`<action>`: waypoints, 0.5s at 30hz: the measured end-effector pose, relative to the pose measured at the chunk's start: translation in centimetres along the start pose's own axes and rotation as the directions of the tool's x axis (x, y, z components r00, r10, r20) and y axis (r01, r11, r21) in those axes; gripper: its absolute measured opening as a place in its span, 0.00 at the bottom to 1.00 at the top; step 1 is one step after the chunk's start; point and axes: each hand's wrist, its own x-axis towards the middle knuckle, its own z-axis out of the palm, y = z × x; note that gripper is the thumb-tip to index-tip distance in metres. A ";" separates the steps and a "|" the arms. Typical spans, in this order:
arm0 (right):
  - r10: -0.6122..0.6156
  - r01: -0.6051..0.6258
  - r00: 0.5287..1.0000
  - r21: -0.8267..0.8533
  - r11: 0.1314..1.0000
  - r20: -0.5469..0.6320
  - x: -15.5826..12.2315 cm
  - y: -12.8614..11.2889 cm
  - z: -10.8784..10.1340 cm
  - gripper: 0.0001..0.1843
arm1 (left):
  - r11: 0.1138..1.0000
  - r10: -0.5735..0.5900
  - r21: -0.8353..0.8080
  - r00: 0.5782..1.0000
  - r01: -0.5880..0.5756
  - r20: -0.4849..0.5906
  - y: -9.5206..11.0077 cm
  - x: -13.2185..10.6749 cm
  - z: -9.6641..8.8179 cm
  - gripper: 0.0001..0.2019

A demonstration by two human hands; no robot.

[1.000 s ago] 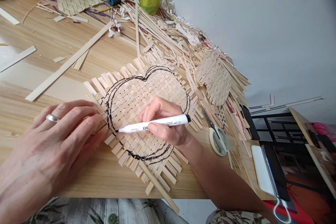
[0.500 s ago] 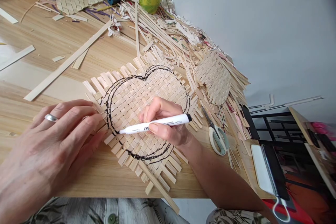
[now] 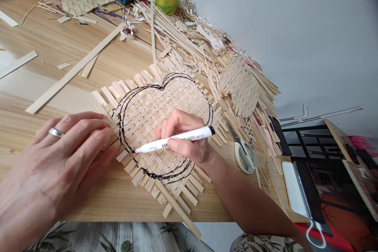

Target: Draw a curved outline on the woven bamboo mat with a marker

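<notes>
Though partly covered, the pen reads "MARKER".

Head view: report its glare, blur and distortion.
Head view: light glares pale on the light wooden table at the left edge; the woven straw mat with a black heart outline and white marker pen are sharp; the left hand looms oversized from wide-angle stretch; the far right edge smears; the top right corner darkens.

I see a wooden table carrying a woven mat near its front edge, scissors at its right edge, and loose strips heaped along its far edge.
</notes>
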 end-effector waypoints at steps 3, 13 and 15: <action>0.002 -0.002 1.000 0.000 1.000 -0.001 0.0 -0.1 0.0 0.05 | 1.000 -0.012 0.004 1.000 0.012 0.007 0.0 0.0 0.0 0.14; -0.062 0.064 0.997 0.067 0.996 -0.034 0.0 0.6 0.2 0.07 | 1.000 -0.006 -0.023 1.000 0.007 0.011 0.2 0.1 -0.2 0.11; -0.053 0.054 0.998 0.058 0.997 -0.026 0.0 0.8 0.1 0.07 | 0.999 -0.014 -0.030 1.000 0.014 0.010 0.2 0.1 -0.2 0.11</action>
